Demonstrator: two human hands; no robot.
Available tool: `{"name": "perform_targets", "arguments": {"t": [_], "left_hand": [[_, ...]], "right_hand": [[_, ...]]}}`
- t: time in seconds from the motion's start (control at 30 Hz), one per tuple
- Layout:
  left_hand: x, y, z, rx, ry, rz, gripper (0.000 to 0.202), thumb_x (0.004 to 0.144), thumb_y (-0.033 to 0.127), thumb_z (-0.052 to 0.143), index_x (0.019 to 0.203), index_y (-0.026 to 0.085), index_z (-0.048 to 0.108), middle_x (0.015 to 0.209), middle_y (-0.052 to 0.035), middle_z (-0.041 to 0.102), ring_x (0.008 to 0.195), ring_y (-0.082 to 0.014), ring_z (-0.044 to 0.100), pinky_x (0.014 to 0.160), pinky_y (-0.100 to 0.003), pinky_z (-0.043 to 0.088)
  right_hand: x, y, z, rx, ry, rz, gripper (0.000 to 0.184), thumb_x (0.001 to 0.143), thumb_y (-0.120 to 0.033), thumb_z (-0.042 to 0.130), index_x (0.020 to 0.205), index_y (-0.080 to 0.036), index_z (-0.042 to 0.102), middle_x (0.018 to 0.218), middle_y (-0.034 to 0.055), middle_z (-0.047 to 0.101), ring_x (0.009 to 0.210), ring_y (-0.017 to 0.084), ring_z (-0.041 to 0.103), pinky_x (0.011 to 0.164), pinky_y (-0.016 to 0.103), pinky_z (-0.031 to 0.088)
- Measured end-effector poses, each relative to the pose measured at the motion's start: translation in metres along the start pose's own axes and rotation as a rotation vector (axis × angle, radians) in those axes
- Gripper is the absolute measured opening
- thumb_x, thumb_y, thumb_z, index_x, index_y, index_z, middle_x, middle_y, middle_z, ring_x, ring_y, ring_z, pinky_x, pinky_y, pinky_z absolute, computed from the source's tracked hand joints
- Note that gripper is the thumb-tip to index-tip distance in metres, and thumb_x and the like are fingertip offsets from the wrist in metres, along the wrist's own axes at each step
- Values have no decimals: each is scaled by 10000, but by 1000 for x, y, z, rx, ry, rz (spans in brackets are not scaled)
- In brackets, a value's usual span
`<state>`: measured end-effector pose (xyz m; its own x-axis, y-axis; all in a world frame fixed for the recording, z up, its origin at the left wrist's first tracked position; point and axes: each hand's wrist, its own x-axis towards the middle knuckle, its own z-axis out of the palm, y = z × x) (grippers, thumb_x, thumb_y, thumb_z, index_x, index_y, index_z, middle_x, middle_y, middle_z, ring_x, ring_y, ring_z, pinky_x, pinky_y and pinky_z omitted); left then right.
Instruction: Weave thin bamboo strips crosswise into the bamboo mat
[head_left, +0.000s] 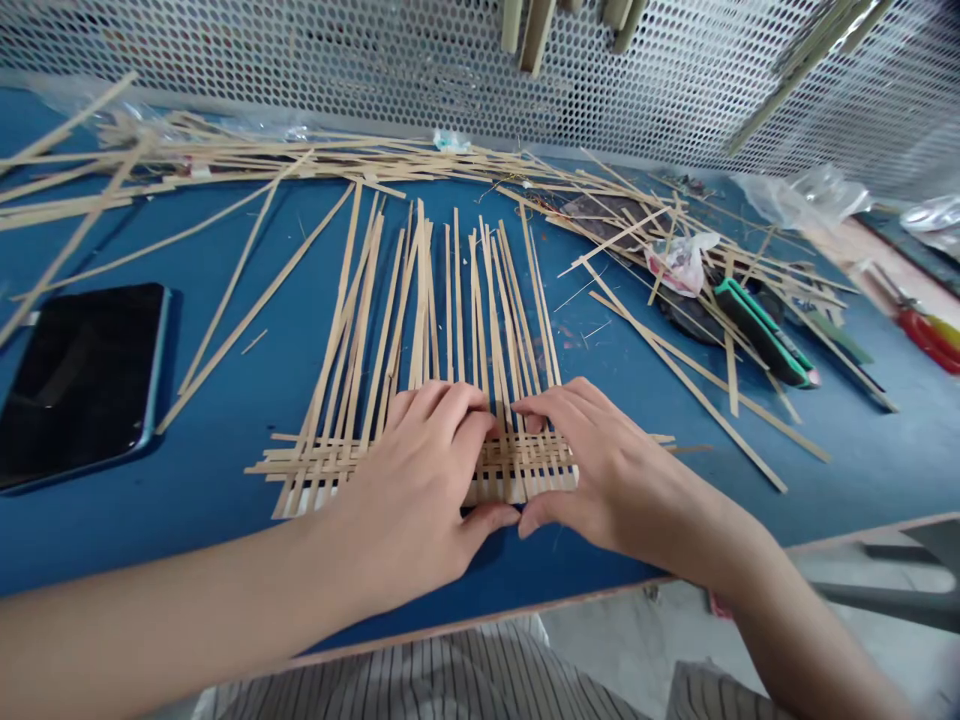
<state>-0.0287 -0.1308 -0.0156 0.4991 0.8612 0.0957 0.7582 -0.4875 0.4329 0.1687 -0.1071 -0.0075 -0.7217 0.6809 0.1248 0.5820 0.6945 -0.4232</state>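
Note:
A flat weave of thin bamboo strips (517, 465) lies on the blue table top (210, 520), with long loose ends (427, 300) fanning away from me. My left hand (412, 490) rests on its left part, fingers on top and thumb at the near edge. My right hand (600, 470) grips the right part the same way, its fingertips close to those of my left hand. Both hands hide the middle of the weave.
A black smartphone (79, 385) lies to the left. Loose bamboo strips (300, 150) are heaped along the back, against a perforated metal panel (525, 60). On the right lie a green utility knife (761, 335), a plastic bag (679, 262) and a red-handled tool (930, 335).

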Motion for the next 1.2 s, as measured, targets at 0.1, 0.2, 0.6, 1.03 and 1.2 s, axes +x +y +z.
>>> {"name": "perform_targets", "arguments": {"t": [0.1, 0.2, 0.6, 1.03, 1.2], "left_hand": [[-1, 1, 1, -25, -7, 0, 320, 772, 331, 645, 986, 119, 536, 1054, -106, 502, 1008, -283, 445, 854, -483, 417], [-1, 0, 3, -26, 9, 24, 309, 779, 323, 641, 981, 113, 540, 1037, -106, 508, 996, -282, 452, 847, -482, 418], [-10, 0, 0, 15, 66, 53, 443, 770, 434, 640, 1063, 116, 545, 1110, -109, 506, 1039, -285, 453, 882, -477, 407], [19, 17, 15, 104, 84, 209, 456, 800, 447, 618, 1042, 61, 584, 1126, -148, 539, 1093, -316, 443, 921, -482, 395], [21, 20, 16, 58, 78, 174, 365, 809, 347, 606, 1014, 48, 570, 1071, -143, 532, 1037, -301, 458, 871, -468, 419]], "right_hand": [[0, -1, 1, -1, 10, -3, 617, 698, -373, 750, 1143, -41, 480, 1044, 123, 554, 981, 242, 459, 912, 395, 411], [-1, -2, 1, -2, 18, 12, 604, 697, -343, 755, 1144, -41, 484, 1030, 119, 556, 975, 243, 461, 898, 389, 416], [-13, 2, -6, 62, 21, 69, 770, 641, -489, 760, 1255, -145, 448, 1128, 81, 583, 1056, 235, 492, 934, 394, 416], [-34, 36, -13, -20, 76, 88, 365, 735, -381, 718, 1006, -168, 596, 985, 71, 608, 924, 210, 551, 823, 380, 455], [-35, 33, -9, 19, 106, 111, 345, 730, -364, 727, 979, -165, 598, 980, 63, 599, 913, 203, 532, 822, 374, 442]]}}
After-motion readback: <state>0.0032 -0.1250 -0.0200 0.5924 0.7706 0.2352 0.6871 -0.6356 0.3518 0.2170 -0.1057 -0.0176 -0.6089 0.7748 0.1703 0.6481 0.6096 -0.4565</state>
